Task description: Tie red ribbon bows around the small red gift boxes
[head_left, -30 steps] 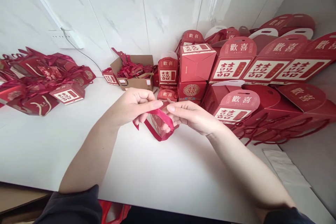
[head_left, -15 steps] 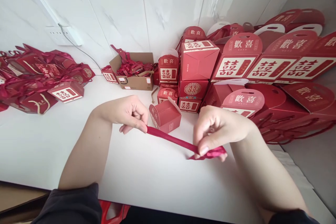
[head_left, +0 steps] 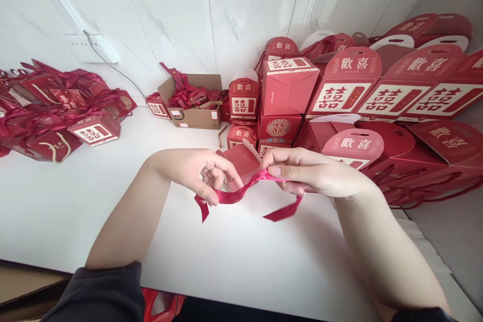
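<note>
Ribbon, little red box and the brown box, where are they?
ribbon (head_left: pixel 241 193): head view, on the sagging middle strip between the hands.
little red box (head_left: pixel 243 161): head view, on its side.
brown box (head_left: pixel 194 116): head view, on its front wall.

Bare forearms, dark grey sleeves pushed up past the elbows; no rings, no watch

A dark red ribbon (head_left: pixel 241 194) hangs in a shallow sag between the left hand (head_left: pixel 196 168) and the right hand (head_left: pixel 309 172), above the white table (head_left: pixel 226 251). Each hand pinches it between thumb and fingers. Its left tail drops short below the left hand; its right tail trails flat from under the right hand, down and to the left. Just behind the ribbon, between the hands, stands a small red gift box (head_left: pixel 241 161), tilted, with one top flap raised.
</note>
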`<state>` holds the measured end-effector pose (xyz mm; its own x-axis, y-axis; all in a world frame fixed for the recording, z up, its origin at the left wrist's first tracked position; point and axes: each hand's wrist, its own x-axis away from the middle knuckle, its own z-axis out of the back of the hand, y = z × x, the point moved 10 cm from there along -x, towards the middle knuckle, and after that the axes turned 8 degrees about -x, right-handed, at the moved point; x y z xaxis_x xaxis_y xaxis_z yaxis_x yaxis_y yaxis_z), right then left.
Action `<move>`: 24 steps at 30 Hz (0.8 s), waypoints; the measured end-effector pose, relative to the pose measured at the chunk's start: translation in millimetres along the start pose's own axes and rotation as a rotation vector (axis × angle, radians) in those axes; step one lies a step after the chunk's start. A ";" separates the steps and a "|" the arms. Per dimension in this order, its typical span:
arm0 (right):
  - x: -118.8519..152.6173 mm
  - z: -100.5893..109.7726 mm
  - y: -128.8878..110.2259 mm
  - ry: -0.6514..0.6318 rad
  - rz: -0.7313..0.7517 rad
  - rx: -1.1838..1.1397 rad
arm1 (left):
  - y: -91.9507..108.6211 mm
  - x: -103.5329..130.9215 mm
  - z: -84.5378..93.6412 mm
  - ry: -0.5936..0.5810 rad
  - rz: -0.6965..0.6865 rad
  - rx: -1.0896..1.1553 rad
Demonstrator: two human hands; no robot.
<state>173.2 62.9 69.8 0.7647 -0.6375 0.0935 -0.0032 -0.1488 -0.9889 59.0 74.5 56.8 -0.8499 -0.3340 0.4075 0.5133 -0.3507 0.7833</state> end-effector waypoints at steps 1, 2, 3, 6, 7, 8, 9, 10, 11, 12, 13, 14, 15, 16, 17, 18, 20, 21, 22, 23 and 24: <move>0.0 3.9 -3.9 0.054 0.036 0.049 | 1.1 -1.4 1.4 0.033 -0.002 0.006; 0.8 6.7 -8.8 0.095 0.078 0.108 | 1.5 -1.5 3.7 0.069 0.002 0.009; 2.1 8.1 -13.6 0.123 0.118 0.177 | 1.5 -0.5 6.2 0.100 0.011 0.006; 5.9 6.2 -22.9 0.136 0.186 0.401 | -1.4 7.2 10.7 0.123 0.051 -0.029; 7.0 4.9 -24.7 0.131 0.195 0.468 | -3.6 10.7 12.4 0.125 0.071 -0.033; 8.0 3.8 -26.3 0.126 0.200 0.528 | -6.7 14.3 14.7 0.133 0.096 -0.027; 8.9 2.7 -27.7 0.120 0.203 0.571 | -9.9 17.8 17.7 0.147 0.121 -0.013; 9.6 1.6 -28.9 0.111 0.204 0.594 | -12.4 20.9 20.6 0.162 0.138 0.005; 10.2 1.3 -29.8 0.108 0.201 0.600 | -13.5 23.4 23.2 0.175 0.142 0.019; 10.6 1.8 -30.3 0.109 0.196 0.595 | -12.9 25.0 25.3 0.182 0.133 0.018; 10.7 3.2 -30.5 0.116 0.188 0.585 | -10.6 25.7 27.1 0.185 0.113 -0.007; 10.6 5.1 -30.0 0.126 0.177 0.574 | -7.5 25.7 28.3 0.184 0.087 -0.054; 10.1 7.2 -28.7 0.136 0.163 0.563 | -4.0 24.8 28.5 0.177 0.062 -0.110; 9.2 9.7 -26.5 0.147 0.144 0.548 | -1.0 23.0 27.5 0.164 0.040 -0.158; 8.0 11.8 -23.7 0.156 0.124 0.529 | 1.3 20.1 24.8 0.141 0.022 -0.184; 6.5 13.1 -20.7 0.158 0.108 0.507 | 2.8 16.1 20.5 0.110 0.011 -0.178; 2.7 11.5 -15.3 0.136 0.092 0.467 | 5.2 4.9 9.5 0.055 -0.003 -0.080; 0.7 8.5 -13.0 0.110 0.090 0.455 | 6.6 -1.8 3.6 0.038 -0.008 -0.013; -1.2 4.4 -10.9 0.075 0.089 0.449 | 8.9 -8.9 -0.8 0.041 -0.018 0.051; -2.8 0.0 -8.8 0.040 0.086 0.445 | 12.0 -15.7 -4.7 0.054 -0.034 0.099; -3.9 -3.7 -7.2 0.012 0.084 0.442 | 16.1 -21.8 -7.3 0.080 -0.059 0.126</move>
<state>167.9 63.6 76.9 0.7658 -0.6430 0.0099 0.2133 0.2394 -0.9472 86.6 69.8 57.2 -0.8632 -0.3867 0.3244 0.4399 -0.2612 0.8592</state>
